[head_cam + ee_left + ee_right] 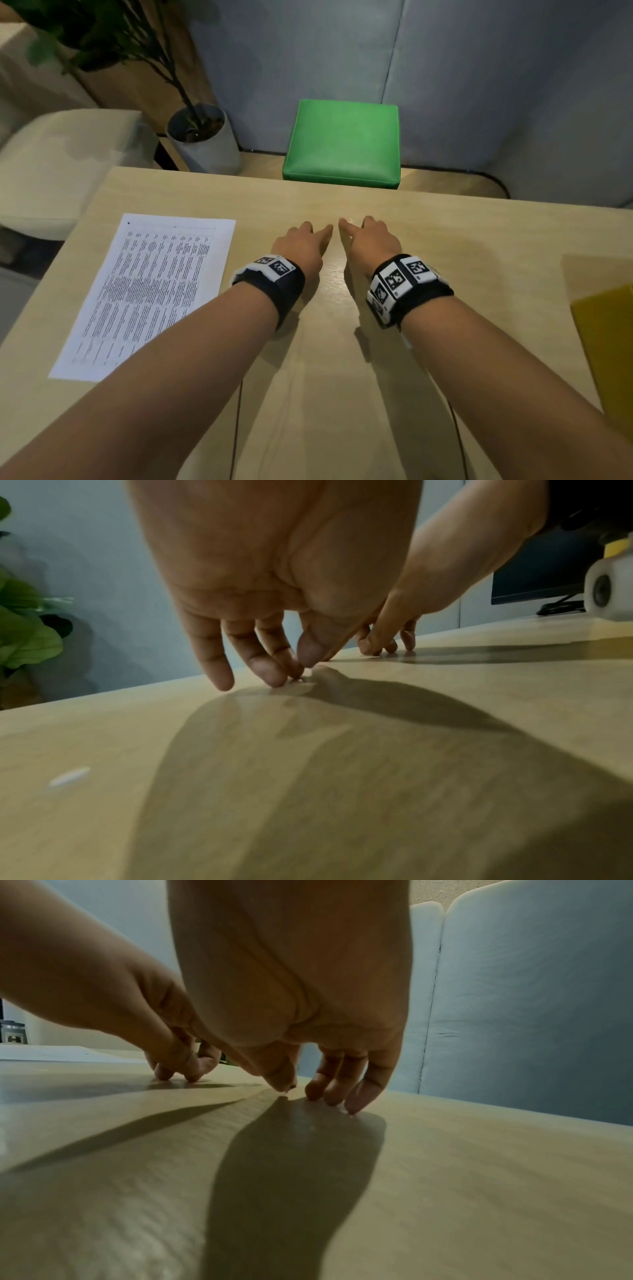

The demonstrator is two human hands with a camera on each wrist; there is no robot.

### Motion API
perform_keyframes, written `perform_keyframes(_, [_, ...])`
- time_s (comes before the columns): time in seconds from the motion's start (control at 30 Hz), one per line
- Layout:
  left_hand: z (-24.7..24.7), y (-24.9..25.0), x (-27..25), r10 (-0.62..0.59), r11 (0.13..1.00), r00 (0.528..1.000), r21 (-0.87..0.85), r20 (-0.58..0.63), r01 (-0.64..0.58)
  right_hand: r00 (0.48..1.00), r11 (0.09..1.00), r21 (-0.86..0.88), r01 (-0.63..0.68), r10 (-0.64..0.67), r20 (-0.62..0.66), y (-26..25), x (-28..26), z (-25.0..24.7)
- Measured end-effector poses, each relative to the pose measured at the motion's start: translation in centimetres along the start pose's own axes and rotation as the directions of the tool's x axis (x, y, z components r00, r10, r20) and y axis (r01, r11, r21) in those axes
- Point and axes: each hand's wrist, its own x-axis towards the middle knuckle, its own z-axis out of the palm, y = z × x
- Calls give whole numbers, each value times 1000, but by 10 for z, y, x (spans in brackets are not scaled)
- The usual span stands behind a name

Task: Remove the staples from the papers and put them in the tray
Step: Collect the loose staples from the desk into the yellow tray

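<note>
at mid table (496,233), left hand (301,245) and right hand (373,240) stand fingertips down. only left wrist view shows thumb against fingertips (270,674), over a tiny glint (298,680); right fingers (359,1093) loosely spread. printed papers (147,291) lie flat, far left; yellow tray (606,342), right edge.

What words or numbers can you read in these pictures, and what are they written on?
Paper, on the person's left: many rows of printed text, all too small to read.
Left wrist band: black-and-white square code patterns, no words or numbers.
Right wrist band: the same kind of patterns, no words or numbers.
No other writing shows in any view, so nothing can be quoted.
</note>
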Motion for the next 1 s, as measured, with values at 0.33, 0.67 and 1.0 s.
perform_keyframes(0.33, [4, 3, 4, 43, 999, 998, 35, -52, -42, 998, 1000, -12, -10, 10, -64, 3, -2, 5])
perform_keyframes(0.67, [11, -3, 3, -19, 991, 984, -131, -179, -5, 984, 950, 307, -58, 106, -142, 24, -16, 9])
perform_keyframes(1.0, [22, -1, -12, 44, 999, 974, -5, -222, -47, 980, 980, 201, -5, 44, -193, 34, -35, 22])
